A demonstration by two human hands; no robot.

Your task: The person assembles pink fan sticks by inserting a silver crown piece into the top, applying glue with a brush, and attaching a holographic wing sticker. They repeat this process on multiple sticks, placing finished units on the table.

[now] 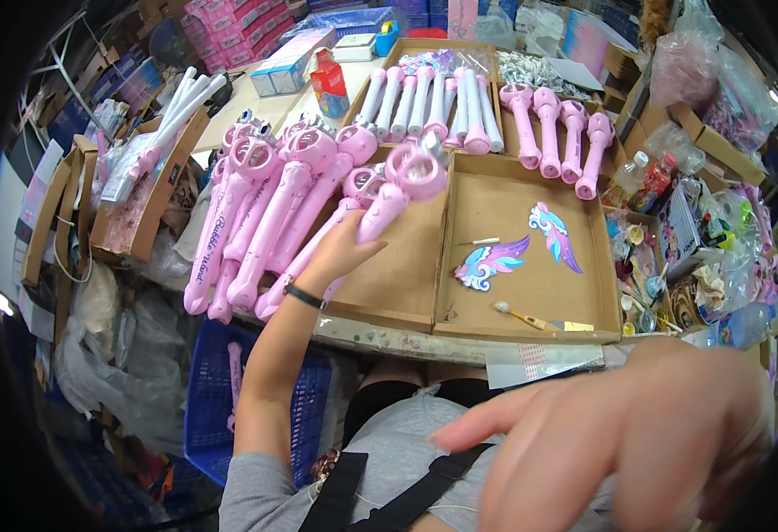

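Note:
My left hand (pixel 343 257) is closed around the pink handle of a toy bubble wand (pixel 387 211). The wand's round head tilts up over the left cardboard tray, its tip blurred. Beside that hand, a pile of similar pink wands (pixel 274 208) lies on the table's left side. Very close to the camera at lower right is my right hand (pixel 628 443), large and smeared. One finger points left, but I cannot make out whether it holds anything. Two purple-and-blue wing pieces (pixel 556 235) lie in the right tray (pixel 531 191).
Behind the trays stand white-and-pink wand parts (pixel 438 106) and pink handles (pixel 549 133). A small brush (pixel 526 316) lies at the right tray's front. Bottles (pixel 642 182) and clutter crowd the right side. A blue basket (pixel 216 390) sits below the table edge at left.

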